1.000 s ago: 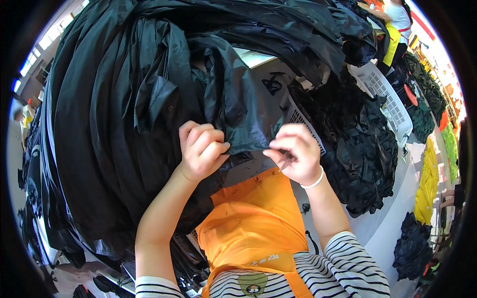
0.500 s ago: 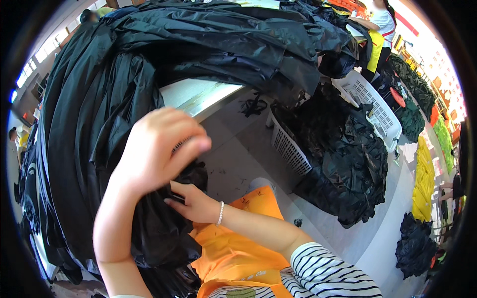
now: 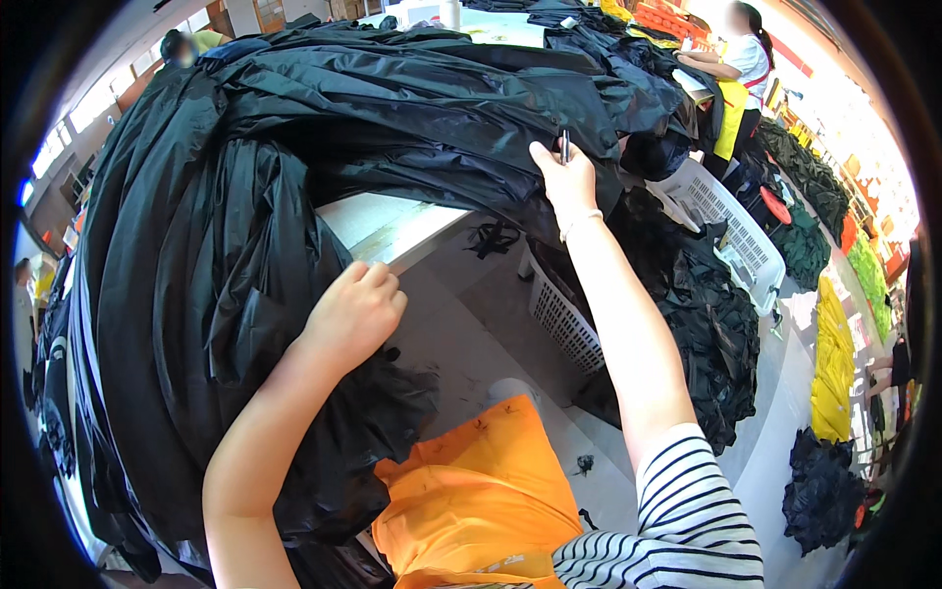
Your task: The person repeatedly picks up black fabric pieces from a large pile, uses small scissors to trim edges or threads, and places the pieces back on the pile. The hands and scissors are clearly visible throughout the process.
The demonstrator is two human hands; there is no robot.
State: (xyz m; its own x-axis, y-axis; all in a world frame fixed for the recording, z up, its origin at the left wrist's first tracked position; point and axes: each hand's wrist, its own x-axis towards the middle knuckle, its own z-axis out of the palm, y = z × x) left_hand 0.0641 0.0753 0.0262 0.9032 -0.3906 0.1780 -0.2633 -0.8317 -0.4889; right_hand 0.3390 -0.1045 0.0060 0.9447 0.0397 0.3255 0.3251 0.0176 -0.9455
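In the head view, the right hand (image 3: 569,187) was stretched out ahead, over the far stretch of black cloth (image 3: 432,93). Its fingers were closed around a slim dark tool (image 3: 565,147) that stood up between the thumb and the other fingers; whether the hand also touched the cloth could not be told. A pale bracelet (image 3: 581,224) circled that wrist.

The left hand (image 3: 353,316) was nearer the body, its fingers curled in a loose fist with the knuckles up. Their inner side was hidden, so it could not be told whether they gripped anything. It showed in front of the corner of the white table (image 3: 388,228), just beside the hanging folds of cloth.

The black cloth lay heaped across the table in long folds and hung down in a thick mass at the left. Below the right forearm stood a white basket (image 3: 561,319), with crumpled black fabric (image 3: 711,344) in and beside it. Another white basket (image 3: 736,221) lay farther right. An orange apron (image 3: 481,491) covered the wearer's front, and a co-worker (image 3: 748,64) stood at the upper right.
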